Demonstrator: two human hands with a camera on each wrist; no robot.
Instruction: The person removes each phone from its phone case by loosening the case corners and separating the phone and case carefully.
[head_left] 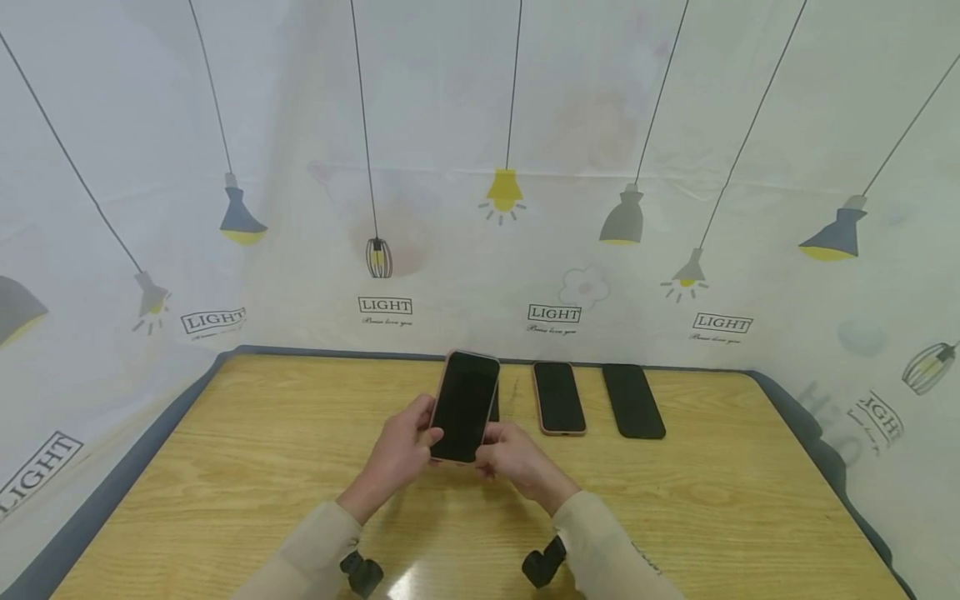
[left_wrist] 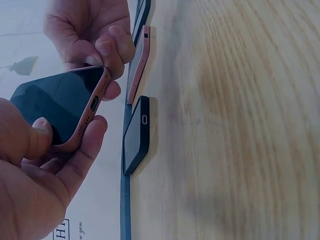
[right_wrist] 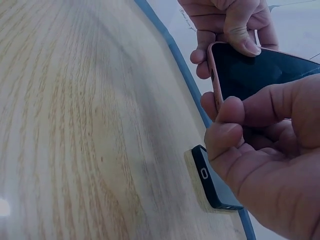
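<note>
A phone with a dark screen and a pink case is held up above the table. My left hand grips its left side, the thumb over the screen's edge. My right hand pinches the lower right corner. In the left wrist view the phone's bottom edge with its port faces the camera, between my left hand and right hand. The right wrist view shows my right hand's thumb and fingertips together at the case corner, partly hiding it.
Behind the held phone lies a dark-cased phone, mostly hidden in the head view. To the right lie a pink-cased phone and a black one. A printed cloth stands behind the wooden table.
</note>
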